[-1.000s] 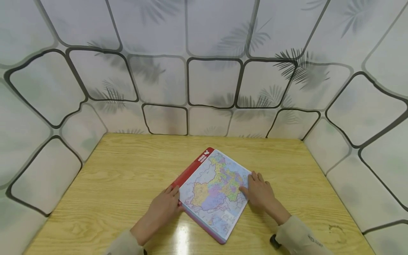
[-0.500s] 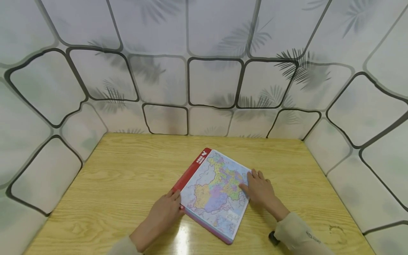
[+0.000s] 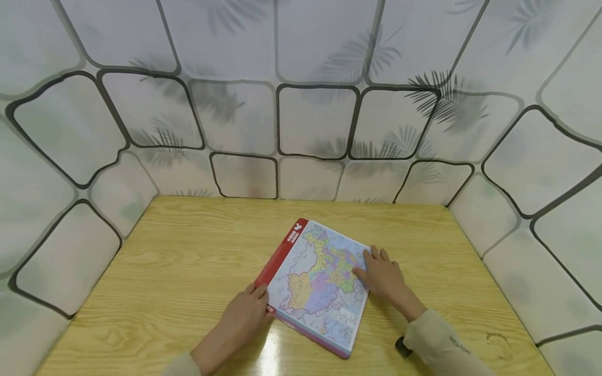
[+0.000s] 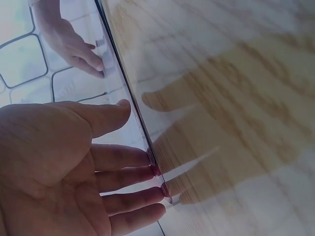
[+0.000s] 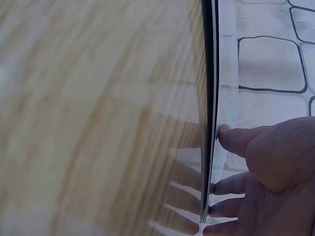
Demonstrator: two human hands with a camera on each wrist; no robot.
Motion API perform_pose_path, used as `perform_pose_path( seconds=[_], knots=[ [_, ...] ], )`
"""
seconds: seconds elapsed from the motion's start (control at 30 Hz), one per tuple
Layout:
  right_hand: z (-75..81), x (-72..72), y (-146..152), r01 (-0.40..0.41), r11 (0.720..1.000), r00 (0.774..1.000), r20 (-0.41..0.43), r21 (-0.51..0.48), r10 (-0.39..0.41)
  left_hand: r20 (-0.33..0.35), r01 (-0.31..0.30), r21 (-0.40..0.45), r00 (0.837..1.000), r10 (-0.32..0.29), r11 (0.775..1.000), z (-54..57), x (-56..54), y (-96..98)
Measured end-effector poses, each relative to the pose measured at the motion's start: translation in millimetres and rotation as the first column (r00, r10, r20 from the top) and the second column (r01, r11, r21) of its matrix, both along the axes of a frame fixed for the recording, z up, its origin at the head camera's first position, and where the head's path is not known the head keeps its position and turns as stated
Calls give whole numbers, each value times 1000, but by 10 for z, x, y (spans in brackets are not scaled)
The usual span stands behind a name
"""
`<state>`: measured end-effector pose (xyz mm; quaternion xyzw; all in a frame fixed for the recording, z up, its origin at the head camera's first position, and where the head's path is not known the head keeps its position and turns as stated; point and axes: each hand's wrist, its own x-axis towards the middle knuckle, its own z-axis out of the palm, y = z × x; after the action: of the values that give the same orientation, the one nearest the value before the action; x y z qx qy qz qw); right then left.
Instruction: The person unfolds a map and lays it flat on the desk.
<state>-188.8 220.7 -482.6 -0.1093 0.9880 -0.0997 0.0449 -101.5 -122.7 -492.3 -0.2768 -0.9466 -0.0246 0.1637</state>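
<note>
A flat map board (image 3: 320, 282) with a coloured map and a red strip along its upper-left side lies turned at an angle on the table (image 3: 197, 235). At its left corner is my left hand (image 3: 244, 316), fingertips at the end of the red strip. My right hand (image 3: 383, 274) rests at the right corner, thumb and fingers over the border of the map. Both wrist views show the thin board edge (image 5: 212, 83) side-on. There the left hand (image 4: 64, 157) and the right hand (image 5: 275, 172) touch it with nearly straight fingers.
White fabric walls (image 3: 310, 120) printed with dark outlines and leaves enclose the back and both sides of the wooden table. A small dark device (image 3: 403, 347) sits at the right wrist, by the beige sleeve (image 3: 437, 339).
The map board has turned a little counterclockwise, its top corner going left and its bottom corner right. My left hand has shifted slightly right and down; my right hand has edged slightly upward.
</note>
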Motion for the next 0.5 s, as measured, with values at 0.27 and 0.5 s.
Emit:
perform_pose_path(
  seconds=[0.27,0.5],
  knots=[
    [-1,-25,7,-18,999,1000,-11,-45,17,30,24,-9,999,-24,1000,39,26,-14],
    [8,107,-17,-10,997,999,-32,-78,7,84,38,57,996,-43,998,154,-62,-55]
  ],
)
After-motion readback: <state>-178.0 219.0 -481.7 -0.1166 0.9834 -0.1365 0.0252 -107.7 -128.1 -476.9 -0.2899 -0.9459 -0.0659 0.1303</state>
